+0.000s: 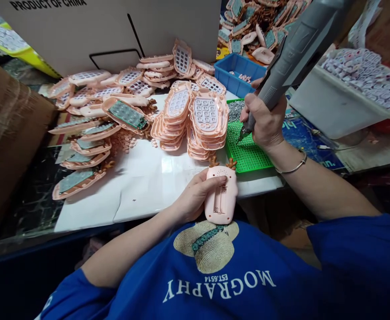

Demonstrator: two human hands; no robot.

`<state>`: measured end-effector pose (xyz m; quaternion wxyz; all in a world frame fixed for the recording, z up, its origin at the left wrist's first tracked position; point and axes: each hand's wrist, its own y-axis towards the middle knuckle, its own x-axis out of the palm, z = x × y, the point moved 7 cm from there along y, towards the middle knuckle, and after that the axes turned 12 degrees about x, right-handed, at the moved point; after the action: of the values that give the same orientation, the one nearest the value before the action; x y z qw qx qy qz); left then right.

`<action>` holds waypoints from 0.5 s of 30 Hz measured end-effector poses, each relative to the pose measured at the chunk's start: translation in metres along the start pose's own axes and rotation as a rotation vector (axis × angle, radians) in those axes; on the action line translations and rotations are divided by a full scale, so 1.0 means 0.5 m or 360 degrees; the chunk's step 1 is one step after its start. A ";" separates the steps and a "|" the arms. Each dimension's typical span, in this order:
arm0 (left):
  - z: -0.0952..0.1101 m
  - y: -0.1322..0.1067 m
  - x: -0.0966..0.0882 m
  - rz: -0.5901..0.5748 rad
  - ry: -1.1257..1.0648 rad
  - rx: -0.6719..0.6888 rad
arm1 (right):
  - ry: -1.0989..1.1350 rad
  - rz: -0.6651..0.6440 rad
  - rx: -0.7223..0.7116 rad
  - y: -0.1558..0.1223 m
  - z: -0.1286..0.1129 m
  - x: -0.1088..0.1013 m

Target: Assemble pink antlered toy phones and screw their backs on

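Note:
In my left hand [198, 191] is a pink toy phone [220, 206] with brown antlers, its back with the battery slot facing up and my thumb lying across it. My right hand [264, 118] grips a grey electric screwdriver [283, 58], tilted so its bit points down over a green perforated tray [250, 153]. Small silver screws [235, 111] lie in the far part of that tray. Just beyond the phone stand stacks of pink front shells [204, 111] with white keypads.
Pink half-shells with green circuit boards [128, 114] pile up on the left. A blue bin [230, 73] with small pink parts stands behind the tray. At right is a white tub [335, 98] of white pieces; a large carton [115, 31] blocks the back.

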<state>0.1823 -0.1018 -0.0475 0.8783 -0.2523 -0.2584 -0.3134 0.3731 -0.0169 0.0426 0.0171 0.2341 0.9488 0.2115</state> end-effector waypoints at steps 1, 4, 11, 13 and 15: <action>-0.001 0.000 -0.001 0.0003 0.0004 0.0005 | -0.0003 -0.0002 0.0003 0.001 -0.005 0.000; -0.003 0.001 -0.006 0.0014 0.0016 0.0041 | 0.0000 0.0061 0.0045 -0.005 -0.040 -0.002; -0.009 0.001 -0.005 -0.0070 0.0019 0.0113 | 0.0345 -0.0035 0.0068 -0.100 -0.178 0.053; -0.008 0.001 -0.003 -0.0079 0.0009 0.0140 | 0.0463 -0.0203 0.0075 -0.129 -0.189 0.078; -0.005 0.000 -0.002 -0.0070 0.0019 0.0167 | 0.0525 -0.0348 0.0100 -0.150 -0.186 0.099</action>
<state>0.1822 -0.1030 -0.0497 0.8847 -0.1984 -0.2746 -0.3203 0.2839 -0.0910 0.1001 -0.1231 0.0922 0.9646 0.2142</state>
